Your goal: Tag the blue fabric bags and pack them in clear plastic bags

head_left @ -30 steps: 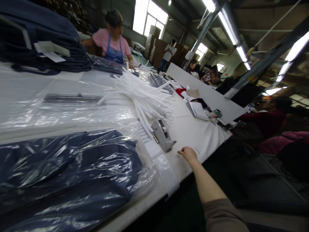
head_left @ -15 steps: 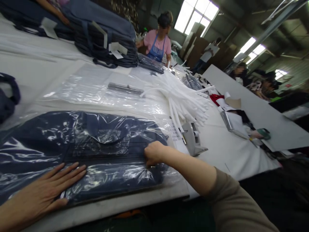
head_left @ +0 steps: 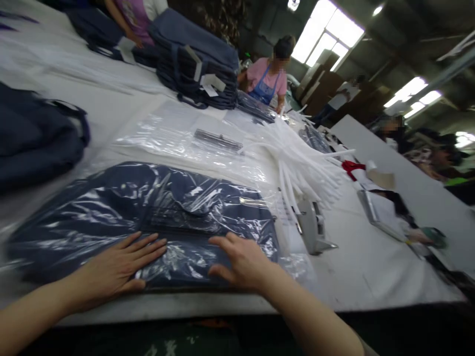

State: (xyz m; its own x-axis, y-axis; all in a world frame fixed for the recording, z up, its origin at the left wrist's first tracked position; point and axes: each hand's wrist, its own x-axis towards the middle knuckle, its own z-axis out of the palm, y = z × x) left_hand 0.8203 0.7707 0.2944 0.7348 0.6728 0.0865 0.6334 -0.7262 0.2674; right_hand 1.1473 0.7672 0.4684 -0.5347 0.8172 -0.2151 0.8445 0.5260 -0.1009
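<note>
Left hand: the left hand point(head_left: 118, 264) is lying flat, fingers spread wide, palm down on the near edge of the bagged bag point(head_left: 166, 212); it is gripping nothing.
Right hand: the right hand point(head_left: 243, 262) is resting flat and open just beside it, fingers pointing left over the same near edge, also clasping nothing.
Bagged bag: a dark blue bag, wrapped in clear crinkled plastic, is lying flat at the near edge of the white table point(head_left: 371, 272), under both hands.
Right of it: a grey tape dispenser point(head_left: 313, 230) is standing just past the wrap's right end; a bundle of white tubes point(head_left: 300, 160) is fanning out behind that.
Behind it: clear plastic sheets point(head_left: 166, 136) are lying spread out, with a dark bar point(head_left: 218, 140) sitting on them.
Left: another dark bag point(head_left: 33, 138) is lying unwrapped, well apart from the hands.
Far side: a stack of blue bags point(head_left: 200, 69) is sitting at the far edge; a person in a pink shirt point(head_left: 269, 79) is working beyond it.
In the way: nothing is lying between the hands and the wrapped bag.
</note>
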